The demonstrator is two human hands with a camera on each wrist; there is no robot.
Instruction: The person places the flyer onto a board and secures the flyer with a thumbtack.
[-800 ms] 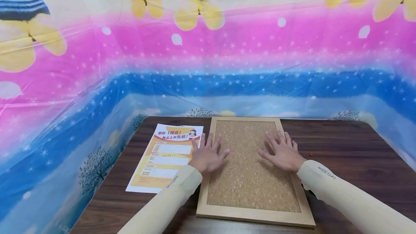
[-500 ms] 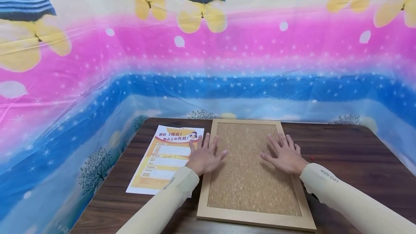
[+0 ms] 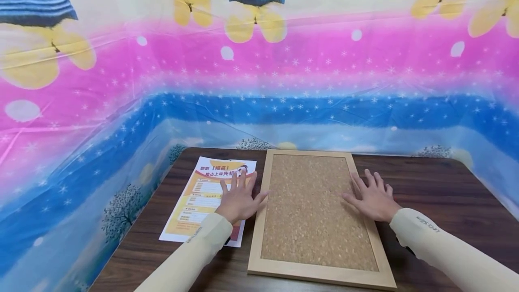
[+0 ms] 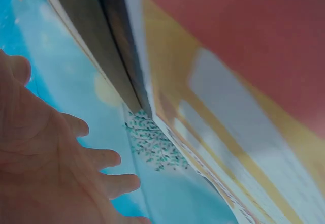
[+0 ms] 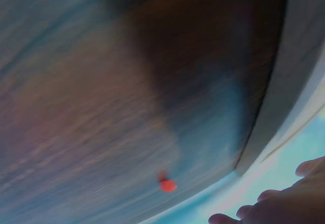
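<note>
A cork board (image 3: 316, 211) in a pale wood frame lies flat on the table, its long side running away from me. My left hand (image 3: 240, 199) hovers with spread fingers over the printed sheet (image 3: 178, 226), its thumb reaching toward the board's left frame. In the left wrist view the left palm (image 4: 48, 153) shows nothing held. Over the board's right frame is my right hand (image 3: 377, 198), fingers spread and holding nothing. In the right wrist view its fingers (image 5: 299, 198) stand clear of the table.
A small round red thing (image 5: 167, 185) sits on the table right of the board; its kind is unclear. The dark wood table (image 3: 446, 202) backs onto a colourful printed cloth (image 3: 308, 107), which also runs along both sides.
Both hands have moved outward from over the cork board, the left one to the left across the sheet, the right one to the right. Board and sheet keep their places.
</note>
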